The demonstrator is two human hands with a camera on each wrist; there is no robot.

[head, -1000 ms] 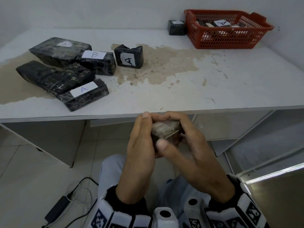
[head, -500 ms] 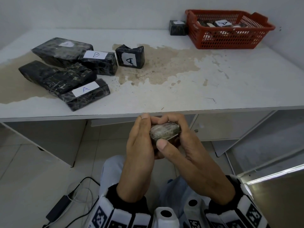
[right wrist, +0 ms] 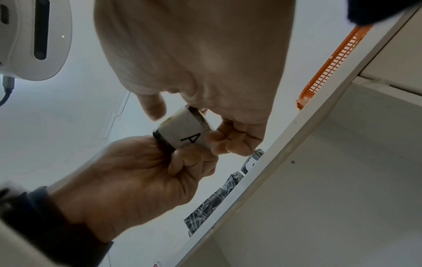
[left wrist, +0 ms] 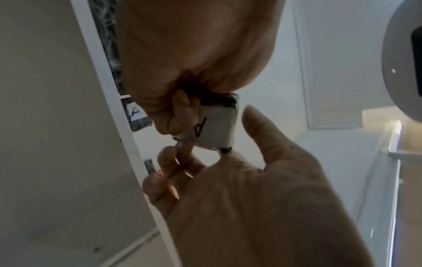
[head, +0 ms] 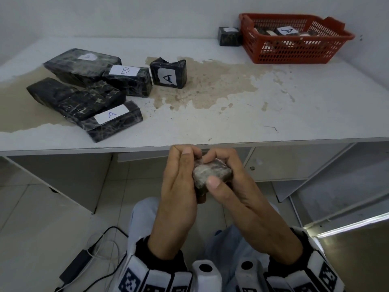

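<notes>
Just below the table's front edge, both hands hold a small dark wrapped block (head: 202, 175). My left hand (head: 190, 163) grips its left side with the thumb up and the fingers curled underneath. My right hand (head: 210, 165) curls its fingers over the top and presses its thumb on the near face. The left wrist view shows the block (left wrist: 214, 126) with a white label marked A facing down. In the right wrist view the same label (right wrist: 182, 131) sits between the right hand's thumb and fingers, with the left hand's fingers (right wrist: 189, 162) curled round the block's lower end.
Several black wrapped blocks, some labelled A (head: 111, 115) or B (head: 126, 70), lie on the white stained table (head: 231, 123) at left. A smaller A block (head: 168, 73) stands mid-table. A red basket (head: 294, 49) with blocks stands back right, a small block (head: 228, 36) beside it. Cables and an adapter (head: 77, 268) lie on the floor.
The hands stay below the table edge and turn the small block a little. The right fingers curl further over its top.
</notes>
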